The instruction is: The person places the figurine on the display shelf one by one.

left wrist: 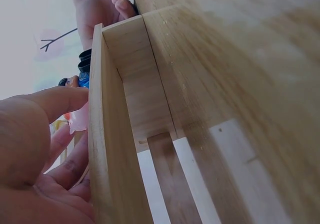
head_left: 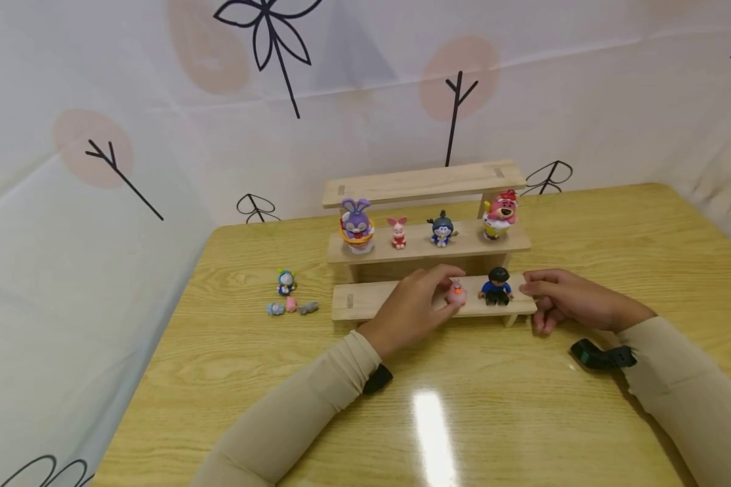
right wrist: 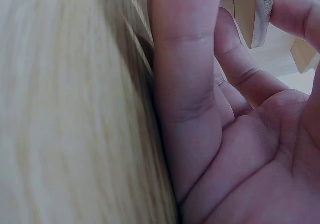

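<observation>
A small pink figurine with an orange beak (head_left: 457, 295) is on the lowest step of a wooden tiered shelf (head_left: 365, 297). My left hand (head_left: 411, 308) pinches it between thumb and fingers; the left wrist view shows the pink body (left wrist: 79, 118) partly behind the thumb. Just right of it sits a dark-haired figure in blue (head_left: 497, 287). At that step's right end, my right hand (head_left: 569, 297) grips the board's edge, thumb on top. In the right wrist view, the board's end (right wrist: 262, 14) lies between thumb and fingers, with the lower fingers against the table.
On the middle step stand a purple rabbit figure (head_left: 357, 226), a pink piglet (head_left: 398, 233), a dark blue figure (head_left: 442, 230) and a pink bear (head_left: 499, 215). Left of the shelf, a blue figurine (head_left: 286, 283) stands behind several small ones lying on the table (head_left: 231, 379).
</observation>
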Motion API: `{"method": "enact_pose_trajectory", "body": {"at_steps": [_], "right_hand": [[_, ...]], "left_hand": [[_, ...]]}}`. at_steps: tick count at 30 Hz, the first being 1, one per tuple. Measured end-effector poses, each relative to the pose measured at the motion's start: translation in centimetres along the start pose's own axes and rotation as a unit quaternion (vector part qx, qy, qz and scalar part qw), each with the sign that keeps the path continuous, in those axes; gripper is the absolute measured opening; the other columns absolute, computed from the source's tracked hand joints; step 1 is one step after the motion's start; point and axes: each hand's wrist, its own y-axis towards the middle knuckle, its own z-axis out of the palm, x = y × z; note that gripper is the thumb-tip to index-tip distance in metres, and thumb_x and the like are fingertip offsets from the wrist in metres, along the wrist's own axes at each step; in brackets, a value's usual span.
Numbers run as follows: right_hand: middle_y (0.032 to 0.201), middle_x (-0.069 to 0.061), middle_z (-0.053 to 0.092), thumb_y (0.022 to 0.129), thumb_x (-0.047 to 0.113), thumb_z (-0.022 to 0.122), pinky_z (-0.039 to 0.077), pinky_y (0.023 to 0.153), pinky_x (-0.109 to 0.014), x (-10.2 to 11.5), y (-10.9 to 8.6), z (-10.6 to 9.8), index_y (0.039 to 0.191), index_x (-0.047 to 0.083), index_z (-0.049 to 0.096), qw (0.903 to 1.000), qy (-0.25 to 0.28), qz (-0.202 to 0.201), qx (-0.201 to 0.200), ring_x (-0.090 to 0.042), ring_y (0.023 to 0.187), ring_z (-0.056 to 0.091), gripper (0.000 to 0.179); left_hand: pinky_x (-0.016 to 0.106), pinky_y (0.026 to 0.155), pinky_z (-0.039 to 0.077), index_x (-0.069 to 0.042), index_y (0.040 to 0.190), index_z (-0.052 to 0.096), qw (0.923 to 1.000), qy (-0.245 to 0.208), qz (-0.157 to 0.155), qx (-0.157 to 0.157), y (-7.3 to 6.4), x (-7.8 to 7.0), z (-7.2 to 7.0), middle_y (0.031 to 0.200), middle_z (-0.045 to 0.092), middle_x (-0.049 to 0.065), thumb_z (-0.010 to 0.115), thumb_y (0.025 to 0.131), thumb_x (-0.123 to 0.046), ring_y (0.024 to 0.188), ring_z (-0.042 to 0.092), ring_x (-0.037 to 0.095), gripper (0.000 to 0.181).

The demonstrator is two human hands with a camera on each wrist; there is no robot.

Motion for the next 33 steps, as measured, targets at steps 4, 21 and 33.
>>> {"method": "enact_pose_trajectory", "body": {"at_steps": [4,21,33], "right_hand": [[0.072,-0.003,0.068,0.111,0.031,0.035,0.06,0.067,-0.037,0.0,0.0,0.0,0.152,-0.011,-0.015,1.0,0.001,-0.001,0.001,-0.017,0.07,0.069,0.078],[0.073,-0.004,0.068,0.111,0.031,0.035,0.06,0.068,-0.037,-0.1,0.0,0.0,0.153,-0.01,-0.015,1.0,-0.004,-0.002,-0.002,-0.017,0.069,0.069,0.077],[0.072,-0.004,0.068,0.11,0.031,0.036,0.06,0.067,-0.037,-0.1,0.0,0.0,0.154,-0.011,-0.01,1.0,-0.001,0.001,-0.004,-0.016,0.068,0.068,0.075]], "left_hand": [[0.022,0.097,0.049,-0.017,0.135,0.057,1.0,0.001,0.008,-0.002,0.0,0.1,0.0,0.113,0.069,-0.003,0.072,0.094,-0.026,0.106,0.063,0.01,0.044],[0.028,0.102,0.048,-0.019,0.137,0.056,0.9996,0.007,-0.021,0.02,-3.0,1.4,-2.3,0.122,0.066,-0.003,0.073,0.093,-0.031,0.115,0.06,0.01,0.048],[0.029,0.086,0.055,-0.014,0.124,0.066,0.9982,-0.024,-0.035,-0.043,-6.8,3.6,-6.0,0.114,0.069,0.0,0.067,0.097,-0.021,0.104,0.064,0.012,0.028]]}}
